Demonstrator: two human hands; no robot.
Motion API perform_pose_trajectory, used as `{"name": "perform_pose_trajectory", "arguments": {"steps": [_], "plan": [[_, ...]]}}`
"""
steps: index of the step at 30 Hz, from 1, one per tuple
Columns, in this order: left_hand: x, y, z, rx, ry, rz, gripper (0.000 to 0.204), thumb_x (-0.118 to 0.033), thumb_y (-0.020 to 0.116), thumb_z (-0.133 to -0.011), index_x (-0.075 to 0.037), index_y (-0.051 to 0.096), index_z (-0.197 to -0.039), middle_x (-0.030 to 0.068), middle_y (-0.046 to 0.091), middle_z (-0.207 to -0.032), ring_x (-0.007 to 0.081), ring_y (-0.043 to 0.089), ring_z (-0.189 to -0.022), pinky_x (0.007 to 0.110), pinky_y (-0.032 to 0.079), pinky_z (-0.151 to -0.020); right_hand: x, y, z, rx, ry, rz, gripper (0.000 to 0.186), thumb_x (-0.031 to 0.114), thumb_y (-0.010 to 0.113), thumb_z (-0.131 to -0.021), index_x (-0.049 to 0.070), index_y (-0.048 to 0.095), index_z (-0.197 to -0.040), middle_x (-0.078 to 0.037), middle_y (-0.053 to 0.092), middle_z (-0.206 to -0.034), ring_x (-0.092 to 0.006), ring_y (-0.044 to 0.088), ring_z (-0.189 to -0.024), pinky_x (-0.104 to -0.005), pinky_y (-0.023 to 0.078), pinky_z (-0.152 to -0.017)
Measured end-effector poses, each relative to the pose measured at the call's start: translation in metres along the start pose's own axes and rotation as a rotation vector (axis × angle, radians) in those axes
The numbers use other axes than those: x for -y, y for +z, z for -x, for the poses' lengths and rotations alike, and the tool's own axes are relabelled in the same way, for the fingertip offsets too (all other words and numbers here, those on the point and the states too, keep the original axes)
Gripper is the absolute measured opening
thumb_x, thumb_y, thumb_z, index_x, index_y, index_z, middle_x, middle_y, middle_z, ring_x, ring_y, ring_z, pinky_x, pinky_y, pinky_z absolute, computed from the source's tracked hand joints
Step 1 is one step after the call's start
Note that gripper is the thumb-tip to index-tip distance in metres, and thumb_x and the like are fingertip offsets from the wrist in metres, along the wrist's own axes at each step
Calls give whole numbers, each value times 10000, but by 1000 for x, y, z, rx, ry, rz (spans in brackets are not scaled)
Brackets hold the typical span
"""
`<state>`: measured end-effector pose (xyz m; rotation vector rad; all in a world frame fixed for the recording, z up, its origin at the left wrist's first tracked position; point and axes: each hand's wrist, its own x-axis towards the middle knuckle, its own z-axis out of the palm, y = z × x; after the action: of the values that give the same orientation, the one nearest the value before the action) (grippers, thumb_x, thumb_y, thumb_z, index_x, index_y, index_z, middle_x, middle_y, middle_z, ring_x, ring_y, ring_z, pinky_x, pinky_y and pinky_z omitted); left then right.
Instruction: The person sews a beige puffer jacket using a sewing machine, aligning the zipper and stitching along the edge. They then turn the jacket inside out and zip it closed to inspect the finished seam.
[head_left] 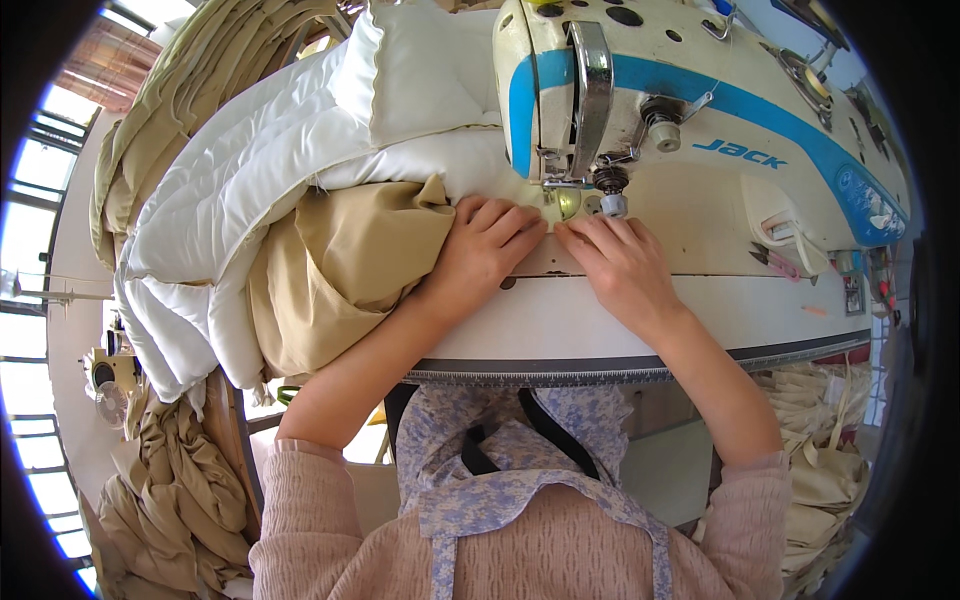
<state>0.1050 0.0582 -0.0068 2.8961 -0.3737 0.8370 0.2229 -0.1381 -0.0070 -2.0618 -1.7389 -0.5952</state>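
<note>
Just in front of the needle area of a white and blue sewing machine [640, 120], both hands meet over the bed. My left hand [490, 245] has its fingers bent and drawn together beside the white quilted fabric [250, 150]; what its fingertips pinch is hidden. Against that wrist and forearm lies a bunched tan cloth [350, 260], folded over the white piece. My right hand [620, 265] is closed, thumb and fingertips together right below the presser foot area; what they hold is too small to make out.
A measuring tape strip [540, 378] runs along the table's front edge. Small pink-handled snips [778, 262] lie on the right of the table. Tan cloth [170, 490] is heaped at lower left, with more tan fabric [820, 470] at lower right.
</note>
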Motion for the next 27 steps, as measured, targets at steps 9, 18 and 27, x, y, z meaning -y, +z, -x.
{"name": "perform_pose_trajectory", "arguments": {"steps": [9, 18, 27], "plan": [[23, 9, -6, -54, 7, 18, 351, -79, 653, -753, -78, 723, -1096, 26, 674, -1151, 228, 612, -1064, 398, 437, -961, -1, 8, -8, 36, 73, 51, 372, 28, 583, -830, 24, 677, -1190, -42, 628, -1034, -218, 549, -1001, -361, 472, -820], [33, 20, -9, -83, -2, 9, 341, -100, 618, -778, -73, 721, -1101, 11, 655, -1106, 208, 582, -1038, 400, 407, -977, -2, 9, -10, -17, 105, 23, 383, -6, 600, -810, 7, 666, -1187, -51, 654, -1109, -234, 559, -981, -369, 467, -810], [34, 24, -6, -112, -33, 20, 374, -66, 654, -751, -81, 730, -1117, 3, 668, -1067, 210, 593, -1034, 383, 415, -965, 1, 7, -10, -35, 129, -10, 353, -17, 621, -791, 10, 687, -1137, -30, 672, -1150, -227, 585, -985, -367, 490, -815]]}}
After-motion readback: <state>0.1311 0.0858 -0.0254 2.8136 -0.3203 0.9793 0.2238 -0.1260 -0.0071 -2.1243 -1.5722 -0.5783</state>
